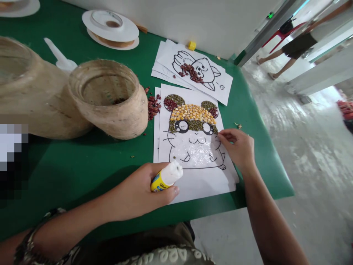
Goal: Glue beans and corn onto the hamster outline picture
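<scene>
So the left hand [142, 191] is wrapped snugly around a yellow-and-white glue tube [167, 177], over the near left part of a white paper sheet with a hamster outline [201, 180]. That's lying on the green worktop [110, 162], yellow kernels on the forehead, green beans around the eyes, shiny wet-looking patch below. Right hand [239, 148] has its fingertips pinched together at the face's right edge; can't tell if there's a bean in there. Rough tan jar [116, 123] sits left, dark red beans [153, 107] beside it.
</scene>
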`<state>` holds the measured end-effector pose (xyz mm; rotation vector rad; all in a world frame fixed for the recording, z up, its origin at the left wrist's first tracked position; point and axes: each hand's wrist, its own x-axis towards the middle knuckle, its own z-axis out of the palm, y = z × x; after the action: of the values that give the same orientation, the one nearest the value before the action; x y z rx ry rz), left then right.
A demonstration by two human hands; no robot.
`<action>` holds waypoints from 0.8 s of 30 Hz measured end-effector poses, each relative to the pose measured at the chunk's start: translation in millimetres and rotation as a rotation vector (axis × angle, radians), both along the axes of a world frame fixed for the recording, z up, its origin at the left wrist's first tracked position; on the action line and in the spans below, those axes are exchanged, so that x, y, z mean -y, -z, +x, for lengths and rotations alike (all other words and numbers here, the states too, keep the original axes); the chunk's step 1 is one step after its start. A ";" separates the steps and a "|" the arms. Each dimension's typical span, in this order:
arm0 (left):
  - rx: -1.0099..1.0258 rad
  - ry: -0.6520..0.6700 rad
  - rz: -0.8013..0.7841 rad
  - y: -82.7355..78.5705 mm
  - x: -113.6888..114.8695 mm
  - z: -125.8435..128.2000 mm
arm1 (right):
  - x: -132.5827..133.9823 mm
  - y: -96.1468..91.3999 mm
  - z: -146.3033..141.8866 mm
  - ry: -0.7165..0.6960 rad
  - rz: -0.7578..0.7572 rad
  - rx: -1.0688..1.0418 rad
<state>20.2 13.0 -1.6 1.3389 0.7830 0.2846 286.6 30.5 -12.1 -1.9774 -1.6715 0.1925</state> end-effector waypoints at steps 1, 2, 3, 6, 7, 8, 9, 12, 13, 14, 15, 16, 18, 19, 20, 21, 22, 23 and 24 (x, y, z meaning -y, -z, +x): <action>0.006 0.001 0.002 -0.1 -0.2 0.0 | -0.3 0.0 0.2 -0.001 -0.007 0.002; 0.011 0.002 0.003 -0.3 -0.4 0.0 | -0.7 -0.1 0.4 -0.002 -0.014 0.004; 0.012 -0.001 0.001 -0.7 -0.6 0.2 | -1.0 -0.2 0.5 -0.002 -0.019 0.007; 0.009 -0.011 -0.013 -2.5 -1.1 0.9 | -1.7 -0.6 0.3 0.004 -0.025 0.015; 0.007 -0.014 -0.019 -3.1 -1.3 1.2 | -1.8 -0.8 0.1 0.006 -0.027 0.018; 0.007 -0.016 -0.022 -3.5 -1.4 1.3 | -1.8 -1.0 -0.2 0.008 -0.028 0.019; 0.009 -0.014 -0.024 -3.7 -1.6 1.4 | -1.8 -1.2 -0.6 0.010 -0.028 0.020; 0.008 -0.009 -0.018 -3.0 -1.7 1.0 | -1.7 -1.7 -1.7 0.023 -0.026 0.027; 0.001 -0.005 -0.016 -2.5 -1.7 0.7 | -1.7 -1.7 -1.9 0.026 -0.025 0.029; -0.010 -0.003 -0.016 -2.1 -1.5 0.4 | -1.7 -1.5 -2.0 0.025 -0.025 0.029; -0.021 -0.005 -0.017 -1.7 -1.3 0.2 | -1.8 -1.3 -2.0 0.022 -0.023 0.029; -0.030 -0.008 -0.017 -1.5 -1.1 0.0 | -1.8 -1.0 -2.0 0.016 -0.019 0.028; -0.037 -0.013 -0.016 -1.2 -0.7 -0.3 | -1.9 -0.4 -1.9 0.004 -0.009 0.028; -0.033 -0.015 -0.015 -1.2 -0.6 -0.5 | -1.9 -0.2 -1.9 0.000 -0.004 0.030; -0.026 -0.014 -0.013 -1.2 -0.6 -0.5 | -1.9 -0.2 -2.0 -0.002 -0.001 0.032; -0.017 -0.009 -0.011 -1.3 -0.7 -0.6 | -1.8 -0.2 -2.2 -0.005 0.002 0.034; -0.009 -0.002 -0.011 -1.4 -0.8 -0.5 | -1.7 -0.3 -2.4 -0.007 0.003 0.037; 0.000 0.005 -0.010 -1.6 -1.1 -0.5 | -1.6 -0.6 -2.8 -0.009 0.004 0.040; 0.008 0.011 -0.008 -1.8 -1.3 -0.4 | -1.4 -0.9 -3.2 -0.011 0.004 0.044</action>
<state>19.8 14.3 0.2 1.3337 0.7686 0.2779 283.4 31.9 -11.3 -1.9833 -1.7094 0.1497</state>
